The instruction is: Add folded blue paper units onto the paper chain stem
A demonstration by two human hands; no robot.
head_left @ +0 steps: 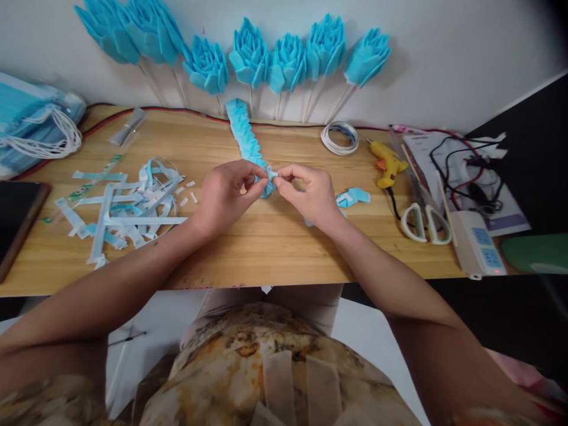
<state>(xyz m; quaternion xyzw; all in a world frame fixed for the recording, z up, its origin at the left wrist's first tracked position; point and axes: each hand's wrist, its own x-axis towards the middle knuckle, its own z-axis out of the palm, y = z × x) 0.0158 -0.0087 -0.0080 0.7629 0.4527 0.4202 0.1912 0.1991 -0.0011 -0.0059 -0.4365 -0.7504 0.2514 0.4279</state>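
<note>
My left hand (231, 192) and my right hand (306, 189) meet over the middle of the wooden table, fingertips pinched. Between them is a small light-blue fabric piece (270, 174), mostly covered by the fingers. A long row of overlapping blue fabric petals (243, 131) runs from my fingertips back toward the wall. Beside my right wrist lie a few cut blue fabric pieces (354, 197), partly hidden by the hand. To the left of my left hand is a loose heap of pale blue and white fabric strips (133, 207).
Several blue fabric flowers (248, 53) on sticks lean against the wall. At the right are a roll of tape (339, 138), a yellow glue gun (387, 163), scissors (425, 222) and a power strip (477, 245). Face masks (35, 127) and a dark phone or tablet (20, 222) lie left.
</note>
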